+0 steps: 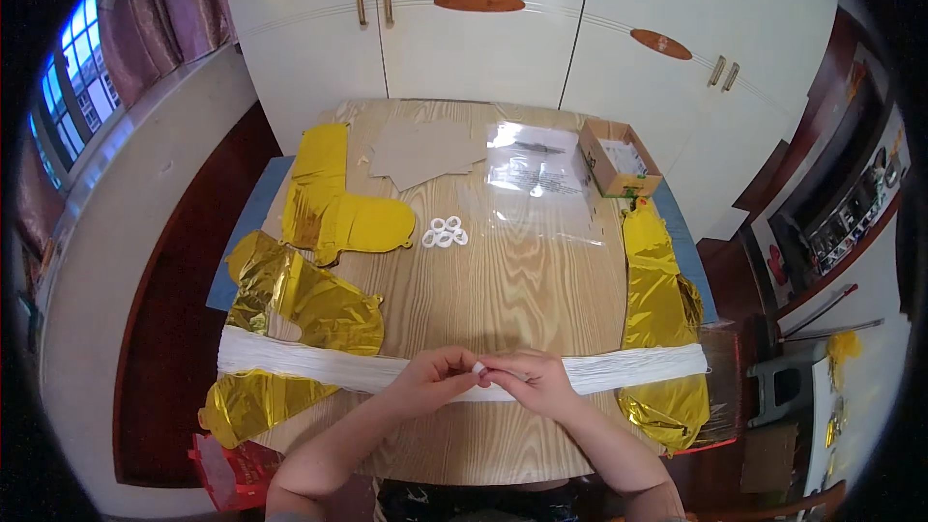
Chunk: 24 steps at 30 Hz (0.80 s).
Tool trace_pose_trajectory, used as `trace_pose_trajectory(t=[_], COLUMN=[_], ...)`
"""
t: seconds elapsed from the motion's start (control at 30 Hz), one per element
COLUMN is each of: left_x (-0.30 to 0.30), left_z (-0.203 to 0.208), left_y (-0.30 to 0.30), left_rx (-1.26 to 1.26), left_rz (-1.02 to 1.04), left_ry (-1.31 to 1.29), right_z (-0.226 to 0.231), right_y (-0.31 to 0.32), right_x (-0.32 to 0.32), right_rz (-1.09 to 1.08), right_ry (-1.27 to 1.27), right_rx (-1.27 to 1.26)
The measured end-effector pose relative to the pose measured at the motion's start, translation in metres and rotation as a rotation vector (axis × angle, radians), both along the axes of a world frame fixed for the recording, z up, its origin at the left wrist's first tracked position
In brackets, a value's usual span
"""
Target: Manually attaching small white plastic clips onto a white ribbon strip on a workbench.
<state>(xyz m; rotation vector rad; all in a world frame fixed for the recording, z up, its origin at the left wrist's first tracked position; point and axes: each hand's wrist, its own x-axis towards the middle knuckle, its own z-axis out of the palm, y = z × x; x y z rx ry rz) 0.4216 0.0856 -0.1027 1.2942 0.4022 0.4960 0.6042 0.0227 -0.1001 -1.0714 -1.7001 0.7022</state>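
My left hand (430,384) and my right hand (535,383) meet at the near middle of the table. Between their fingertips they pinch a small white piece (478,367), mostly covered by the fingers. It may be a ring like the several small white rings (445,240) lying in a cluster beyond. Beneath both hands a long bundle of white strings (638,368) stretches across the table. At its left end it lies over crumpled shiny gold foil (333,309), and at its right end over another gold foil piece (651,285).
Behind the left foil lies a flat, matte-looking gold foil piece (324,188). Grey-beige card sheets (425,150), a clear plastic bag (536,179) and an open cardboard box (604,174) occupy the far side. White cabinets (483,48) stand behind the wood-grain table (503,280). A red bag (232,474) sits at lower left.
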Motion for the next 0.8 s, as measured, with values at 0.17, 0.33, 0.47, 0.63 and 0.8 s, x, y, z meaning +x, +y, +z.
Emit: trace_pose_trajectory(t=[0.17, 0.33, 0.47, 0.63, 0.8], left_x=[-0.004, -0.005, -0.01, -0.014, -0.014], left_z=[-0.007, -0.006, -0.002, 0.001, -0.008], left_y=[0.004, 0.012, 0.024, 0.033, 0.035], left_rx=[-0.018, -0.061, -0.2, -0.196, -0.108], left_rz=[-0.039, 0.048, 0.358, 0.481, 0.463], left_ry=[-0.044, -0.058, -0.083, -0.135, -0.05], right_z=[0.002, 0.015, 0.022, 0.004, -0.018], right_y=[-0.006, 0.006, 0.045, 0.153, 0.221], right_x=[-0.009, -0.012, 0.005, 0.035, 0.045], right_rz=[-0.108, -0.081, -0.13, -0.409, -0.553], right_ry=[-0.028, 0.091, -0.005, -0.118, -0.425], right_rx=[-0.136, -0.243, -0.449, -0.325, -0.219])
